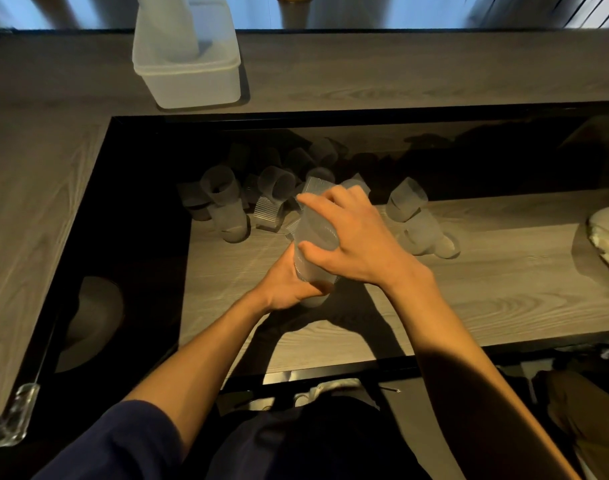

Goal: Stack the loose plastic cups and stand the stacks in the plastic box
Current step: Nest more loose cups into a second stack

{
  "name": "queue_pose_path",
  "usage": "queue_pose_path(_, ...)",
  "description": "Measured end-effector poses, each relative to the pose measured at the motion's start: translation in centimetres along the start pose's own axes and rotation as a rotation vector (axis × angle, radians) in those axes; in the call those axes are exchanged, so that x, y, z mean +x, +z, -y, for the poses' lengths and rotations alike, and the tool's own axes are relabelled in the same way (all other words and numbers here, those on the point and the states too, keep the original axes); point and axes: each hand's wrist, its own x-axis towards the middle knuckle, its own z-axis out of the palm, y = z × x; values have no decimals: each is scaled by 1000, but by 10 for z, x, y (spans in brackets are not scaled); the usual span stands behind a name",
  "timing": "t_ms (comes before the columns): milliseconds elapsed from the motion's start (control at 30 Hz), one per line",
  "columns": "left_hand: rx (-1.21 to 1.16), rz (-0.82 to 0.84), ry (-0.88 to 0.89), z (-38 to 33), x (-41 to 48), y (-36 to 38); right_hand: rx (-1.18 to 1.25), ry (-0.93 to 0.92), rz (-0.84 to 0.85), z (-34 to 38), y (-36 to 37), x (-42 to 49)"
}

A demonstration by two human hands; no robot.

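Left hand (289, 289): fingers curled round the lower part of the held stack (313, 251) of translucent plastic cups, gripping it just above the desk (469, 289).

Right hand (358, 240): it lies over the upper end of the same stack. The fingers (317, 200) are bent over the far side and the thumb is pressed on the near side, so the top cup is clasped between them. The stack leans away from the person.

Loose cups (223, 195): they lie scattered on the desk beyond the hands, some upright and some on their sides. A smaller group (407, 202) lies to the right.

Plastic box (192, 81): it stands on the raised ledge (400, 71) behind the desk, well apart from the hands. A tall cup stack (171, 29) stands upright inside it.

Surface: grey wood grain with black edging, and the far part is in deep shadow. A pale bundle (608, 237) sits at the right edge; what it is cannot be told.
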Motion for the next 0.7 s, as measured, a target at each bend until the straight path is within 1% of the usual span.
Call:
queue_pose_path(133,-7,54,7,-3,-2,1,-54,-11,52,2,-1,-1)
queue_pose_path(167,-27,53,7,-7,-4,1,-88,0,98,3,1,-1)
queue_pose_path(233,-51,32,34,-13,-8,1,-134,37,250,4,6,-2)
queue_pose_path(267,-45,27,50,-14,-9,1,-97,45,297,4,7,-3)
queue_pose_path(300,-45,28,58,-13,-10,1,8,48,294,4,8,-4)
queue_pose_path(333,-43,24,48,-11,-9,1,173,61,240,1,9,-4)
queue_pose_path(367,-46,10,23,-9,-8,1,365,101,133,-3,11,-2)
queue_pose_path(400,-44,-3,0,-9,-8,0,531,189,-11,-10,15,-1)
queue_pose_path(433,-46,-7,-14,-10,-9,-1,628,321,-161,-19,21,0)
queue_pose_path(467,-39,-8,-21,-10,-8,-2,642,470,-277,-29,28,0)
queue_pose_path(500,-31,-10,-27,-9,-9,-3,588,599,-331,-40,37,-2)
queue_pose_path(533,-22,-13,-29,-11,-10,-3,506,684,-325,-50,48,-6)
queue_pose_path(567,-17,-18,-31,-11,-10,-4,433,728,-270,-59,60,-11)
queue_pose_path(700,-16,-23,-51,-8,-13,-10,336,764,65,-77,105,-28)
